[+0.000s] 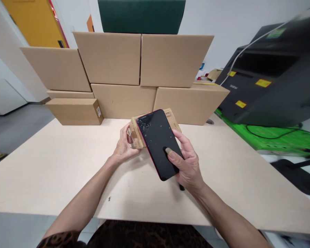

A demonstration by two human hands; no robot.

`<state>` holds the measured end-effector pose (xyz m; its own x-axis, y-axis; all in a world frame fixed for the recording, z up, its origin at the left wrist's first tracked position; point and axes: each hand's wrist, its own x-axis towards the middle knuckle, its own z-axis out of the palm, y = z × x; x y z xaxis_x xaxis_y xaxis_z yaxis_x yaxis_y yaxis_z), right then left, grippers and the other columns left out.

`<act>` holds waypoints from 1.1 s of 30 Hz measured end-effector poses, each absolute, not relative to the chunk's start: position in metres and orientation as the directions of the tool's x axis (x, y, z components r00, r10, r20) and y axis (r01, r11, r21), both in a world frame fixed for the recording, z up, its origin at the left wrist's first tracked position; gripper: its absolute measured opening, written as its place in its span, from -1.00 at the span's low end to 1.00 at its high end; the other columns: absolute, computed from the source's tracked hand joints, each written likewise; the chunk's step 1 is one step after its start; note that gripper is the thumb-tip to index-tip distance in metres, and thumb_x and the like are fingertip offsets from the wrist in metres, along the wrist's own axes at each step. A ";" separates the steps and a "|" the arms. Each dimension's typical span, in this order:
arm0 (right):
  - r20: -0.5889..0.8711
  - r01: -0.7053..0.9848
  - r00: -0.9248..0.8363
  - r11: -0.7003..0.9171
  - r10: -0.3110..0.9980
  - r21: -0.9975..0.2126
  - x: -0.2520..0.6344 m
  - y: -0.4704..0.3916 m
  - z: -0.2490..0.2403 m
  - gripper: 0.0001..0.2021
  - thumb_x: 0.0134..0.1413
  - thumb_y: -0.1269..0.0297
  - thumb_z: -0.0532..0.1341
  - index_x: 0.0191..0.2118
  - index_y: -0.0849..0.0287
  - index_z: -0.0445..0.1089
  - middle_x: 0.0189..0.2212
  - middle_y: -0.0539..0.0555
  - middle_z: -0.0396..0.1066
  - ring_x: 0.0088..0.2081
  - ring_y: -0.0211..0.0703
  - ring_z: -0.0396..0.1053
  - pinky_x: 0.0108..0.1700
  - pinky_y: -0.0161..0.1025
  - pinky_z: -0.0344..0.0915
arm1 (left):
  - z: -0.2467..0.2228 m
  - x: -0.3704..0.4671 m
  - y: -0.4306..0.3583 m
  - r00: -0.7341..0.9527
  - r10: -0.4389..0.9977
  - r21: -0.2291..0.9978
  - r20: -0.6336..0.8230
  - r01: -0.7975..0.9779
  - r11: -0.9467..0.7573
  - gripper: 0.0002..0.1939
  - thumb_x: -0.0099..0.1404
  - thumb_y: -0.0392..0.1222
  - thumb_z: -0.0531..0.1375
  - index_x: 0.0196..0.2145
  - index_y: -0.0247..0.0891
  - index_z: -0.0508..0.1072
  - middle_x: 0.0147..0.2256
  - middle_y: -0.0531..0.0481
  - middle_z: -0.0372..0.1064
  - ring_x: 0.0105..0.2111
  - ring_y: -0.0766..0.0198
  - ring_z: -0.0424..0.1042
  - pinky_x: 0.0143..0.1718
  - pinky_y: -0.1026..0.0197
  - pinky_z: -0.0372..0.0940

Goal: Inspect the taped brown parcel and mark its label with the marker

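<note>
Above the pale wooden tabletop (67, 179), the right hand (191, 168) grips a flat, black, red-edged smartphone (156, 137); the left hand (122, 146) clasps a small brown cardboard box (136, 138) behind it. Both are in hand, neither yet released.

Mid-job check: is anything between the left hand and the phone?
Yes, the held box: the left hand grips its left end, and the phone, in the right hand, overlaps it in view. Nothing visible separates the right hand from the phone.
</note>
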<state>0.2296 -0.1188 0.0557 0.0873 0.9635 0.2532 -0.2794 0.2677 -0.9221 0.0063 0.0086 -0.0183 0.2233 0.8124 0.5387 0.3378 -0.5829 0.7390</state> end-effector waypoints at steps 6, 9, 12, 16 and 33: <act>0.183 -0.396 0.126 0.218 0.975 -0.892 0.218 -0.118 0.059 -0.38 0.03 0.07 0.60 0.19 -0.13 0.48 -0.14 -0.04 0.68 -0.36 -0.20 0.57 -0.30 -0.25 0.57 | -0.017 0.006 0.008 0.229 0.828 0.751 0.512 0.348 -0.561 0.18 0.00 -0.15 0.48 0.48 -0.04 0.00 0.26 -0.22 0.16 -0.30 0.34 0.30 -0.24 0.11 0.43; 0.168 -0.417 0.172 0.226 0.971 -0.880 0.217 -0.118 0.059 -0.36 0.00 0.08 0.62 0.19 -0.12 0.47 -0.07 -0.01 0.69 -0.31 -0.16 0.62 -0.25 -0.20 0.61 | -0.015 0.006 0.007 0.232 0.824 0.749 0.517 0.343 -0.567 0.19 -0.01 -0.14 0.47 0.48 -0.04 -0.01 0.27 -0.22 0.15 -0.33 0.37 0.27 -0.24 0.11 0.42; 0.155 -0.408 0.178 0.216 0.972 -0.887 0.219 -0.117 0.059 -0.30 0.00 0.06 0.60 0.25 -0.10 0.42 0.00 0.05 0.68 -0.22 -0.02 0.68 -0.16 -0.06 0.66 | -0.015 0.006 0.006 0.225 0.827 0.753 0.516 0.340 -0.563 0.20 -0.03 -0.12 0.48 0.48 -0.05 0.00 0.27 -0.22 0.16 -0.34 0.37 0.26 -0.25 0.11 0.42; 0.159 -0.383 0.199 0.226 0.967 -0.896 0.222 -0.117 0.061 -0.25 -0.02 0.04 0.61 0.28 -0.09 0.40 0.05 0.08 0.67 -0.09 0.05 0.68 -0.08 0.00 0.67 | -0.015 0.005 0.007 0.220 0.833 0.757 0.508 0.347 -0.553 0.21 -0.04 -0.13 0.48 0.49 -0.06 0.03 0.24 -0.21 0.19 -0.34 0.36 0.26 -0.26 0.09 0.42; -0.289 -0.315 0.667 -0.091 0.687 -0.945 0.350 -0.044 0.007 -0.65 0.29 0.28 0.46 -0.35 0.11 0.25 -0.66 -0.15 0.41 -0.72 -0.40 0.25 -0.75 -0.52 0.12 | -0.012 0.007 0.007 0.227 0.828 0.739 0.512 0.375 -0.560 0.19 -0.04 -0.13 0.45 0.47 -0.08 0.00 0.30 -0.25 0.17 -0.32 0.33 0.28 -0.18 0.02 0.46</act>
